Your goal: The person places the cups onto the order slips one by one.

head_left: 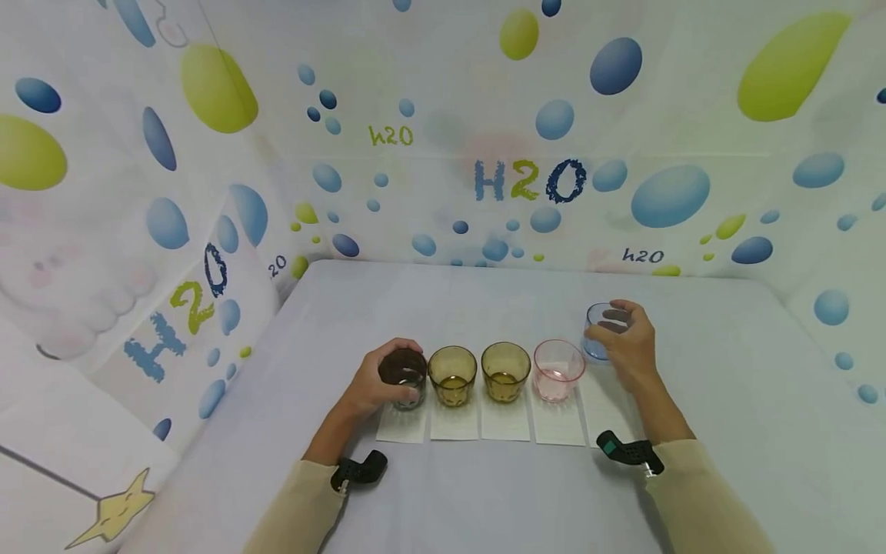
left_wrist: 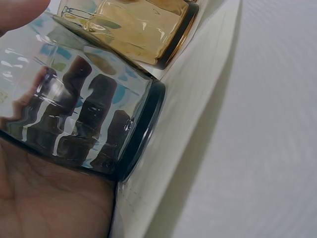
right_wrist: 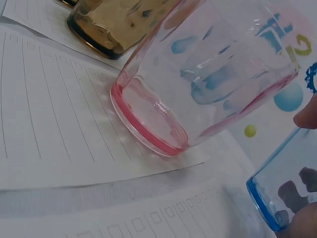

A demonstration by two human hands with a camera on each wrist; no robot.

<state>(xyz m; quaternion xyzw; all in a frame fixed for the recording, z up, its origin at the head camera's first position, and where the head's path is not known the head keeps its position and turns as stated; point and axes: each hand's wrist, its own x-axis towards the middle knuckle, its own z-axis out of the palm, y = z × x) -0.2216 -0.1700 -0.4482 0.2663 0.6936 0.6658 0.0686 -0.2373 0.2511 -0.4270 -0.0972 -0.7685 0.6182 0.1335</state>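
Observation:
My left hand grips a smoky grey glass, thumb across the near side and fingers round the far side. In the left wrist view, the glass base is right at a paper strip. On the other side, my right hand holds a clear blue glass between thumb and fingers, near the far end of the rightmost paper strip. Between the hands, two amber glasses and a pink-rimmed clear glass stand upright in a row.
Several white paper strips lie side by side under and in front of the glasses, printed with lines and small boxes. A white cloth covers the table. Behind it hangs a backdrop with blue and green drops. Each wrist wears a black strap device.

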